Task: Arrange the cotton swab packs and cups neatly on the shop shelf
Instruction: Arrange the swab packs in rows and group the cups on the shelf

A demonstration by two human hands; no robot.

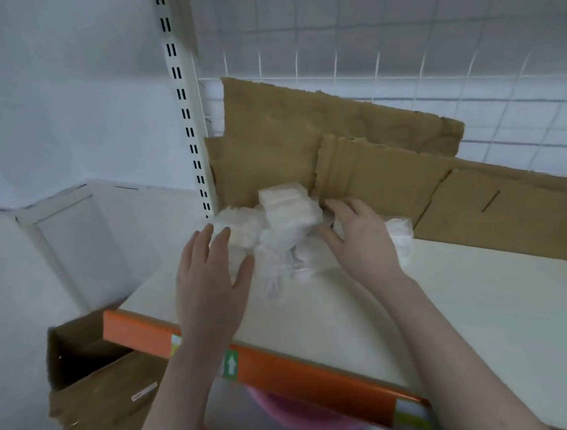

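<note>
Pale, crinkled plastic sits between both hands: the left hand [208, 276] lies flat with fingers straight, its fingertips touching the near side of the cotton swab packs [276, 229], while the right hand [359, 239], fingers likewise spread and clamped on nothing, presses their other side. The packs form a loose heap near the back left corner of the shelf [454, 302], just before the cardboard [337, 141] leaning on the wire back. No cups are visible. The step looks like gathering; next calls for squaring the heap into a row.
</note>
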